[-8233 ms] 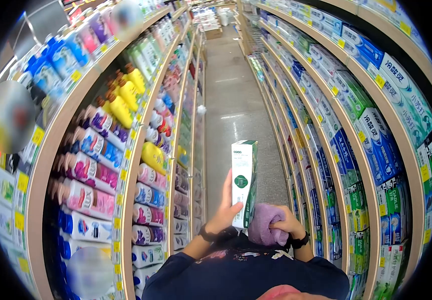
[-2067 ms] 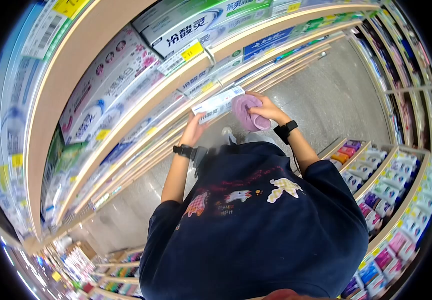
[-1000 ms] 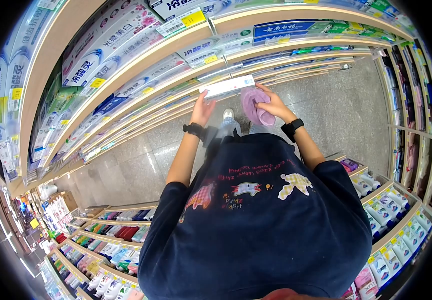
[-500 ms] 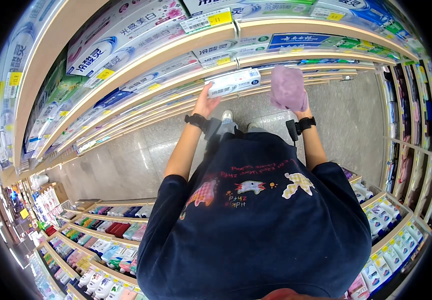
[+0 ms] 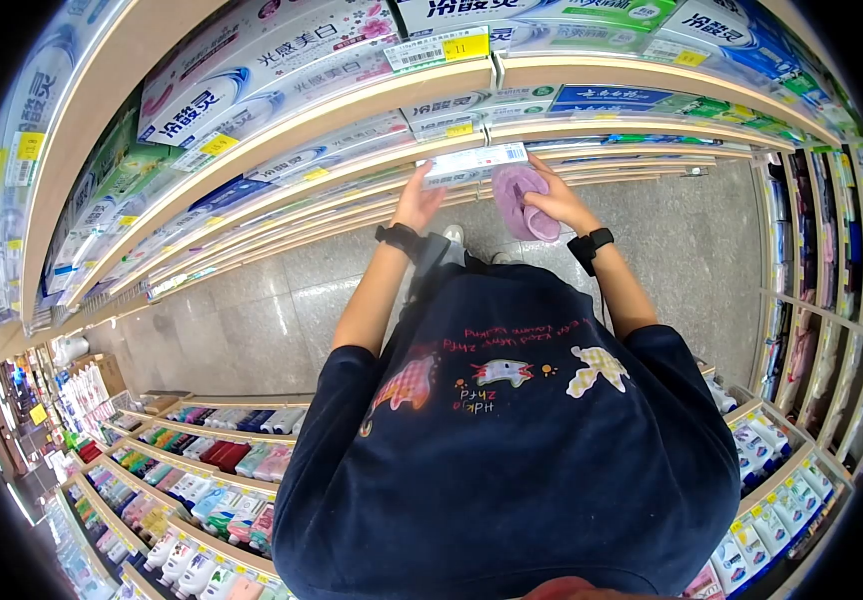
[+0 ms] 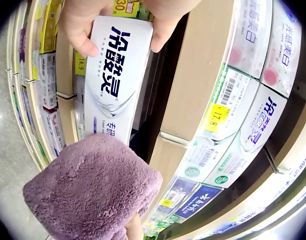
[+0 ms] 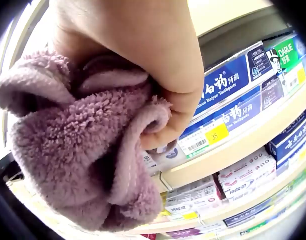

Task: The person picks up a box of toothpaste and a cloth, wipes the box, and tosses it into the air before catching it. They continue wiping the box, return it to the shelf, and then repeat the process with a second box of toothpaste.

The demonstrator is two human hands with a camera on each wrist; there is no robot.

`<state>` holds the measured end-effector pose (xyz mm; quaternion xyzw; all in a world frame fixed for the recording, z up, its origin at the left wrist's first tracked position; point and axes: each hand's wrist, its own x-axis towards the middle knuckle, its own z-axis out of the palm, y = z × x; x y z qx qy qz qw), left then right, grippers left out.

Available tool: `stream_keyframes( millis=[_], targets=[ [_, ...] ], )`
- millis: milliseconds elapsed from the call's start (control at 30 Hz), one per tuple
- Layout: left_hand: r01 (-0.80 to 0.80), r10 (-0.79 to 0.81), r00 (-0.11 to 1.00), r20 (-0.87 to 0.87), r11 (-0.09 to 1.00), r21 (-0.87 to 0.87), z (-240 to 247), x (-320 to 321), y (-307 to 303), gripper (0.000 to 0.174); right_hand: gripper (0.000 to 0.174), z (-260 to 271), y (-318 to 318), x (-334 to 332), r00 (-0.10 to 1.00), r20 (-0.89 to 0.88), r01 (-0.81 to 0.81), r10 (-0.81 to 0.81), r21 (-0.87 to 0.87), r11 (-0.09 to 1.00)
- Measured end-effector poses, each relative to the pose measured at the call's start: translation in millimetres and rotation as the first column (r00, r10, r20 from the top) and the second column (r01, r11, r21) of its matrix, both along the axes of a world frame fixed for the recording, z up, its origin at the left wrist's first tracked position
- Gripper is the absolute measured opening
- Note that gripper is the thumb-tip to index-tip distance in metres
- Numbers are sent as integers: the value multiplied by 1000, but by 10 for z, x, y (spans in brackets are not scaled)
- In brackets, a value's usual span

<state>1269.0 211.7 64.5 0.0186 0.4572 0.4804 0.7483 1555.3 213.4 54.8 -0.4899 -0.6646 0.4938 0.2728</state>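
My left hand point(image 5: 418, 200) grips one end of a white toothpaste box point(image 6: 113, 75) with dark blue lettering, thumb and fingers on opposite edges in the left wrist view. A folded purple cloth point(image 7: 88, 145) is bunched in my right hand point(image 5: 562, 203), its fingers curled into the folds. In the head view the cloth lies right at the box's right end, and in the left wrist view it overlaps the box's lower part. Both hands are in front of the toothpaste shelves.
Wooden shelves point(image 5: 592, 72) packed with boxed toothpaste and yellow price tags rise ahead. Behind the person, shelves hold several bottles point(image 5: 242, 510). Grey tiled floor point(image 5: 252, 320) runs between, and more shelving point(image 5: 822, 240) stands at the right.
Over the last seconds the person has turned from the aisle to the toothpaste shelves. Half a second ago the cloth was off to the right; it is back against the box's right end.
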Motion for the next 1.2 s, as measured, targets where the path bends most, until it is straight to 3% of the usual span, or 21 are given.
stream_keyframes(
  millis=[67,167,400,667,767,833,967,1033,1133,1200],
  targets=[
    [-10,10,1000,23,1000,-17,-3,-56,25,43,76,19,4,-53,999,-3,37,-37,-29,999],
    [-47,47,998,36,999,-9,-26,-89,49,42,75,27,5,-73,999,-16,42,-41,80,996],
    [-84,82,996,41,995,52,-292,-87,127,33,70,6,70,-108,988,-129,73,-79,-51,996],
    [-119,118,986,115,993,7,-358,-38,151,38,63,189,56,-209,961,-230,119,-154,-160,980],
    [-118,122,989,83,992,-50,-374,-42,152,40,60,236,44,-237,956,-249,119,-153,-149,982],
    [-119,123,989,82,991,-56,-336,-23,148,42,59,271,20,-238,968,-199,156,-150,14,988],
    [-146,150,986,79,988,-46,-197,3,133,43,59,124,75,-200,972,-162,184,-171,65,981],
    [-128,130,986,105,991,-29,-232,0,163,43,73,72,125,-184,977,-191,74,-96,-119,990],
    [-144,145,978,149,989,-14,-375,0,227,41,74,122,115,-259,970,-204,106,-136,-149,983],
    [-176,174,974,144,984,0,-339,23,219,51,74,60,112,-286,961,-222,129,-162,-154,980]
  ],
)
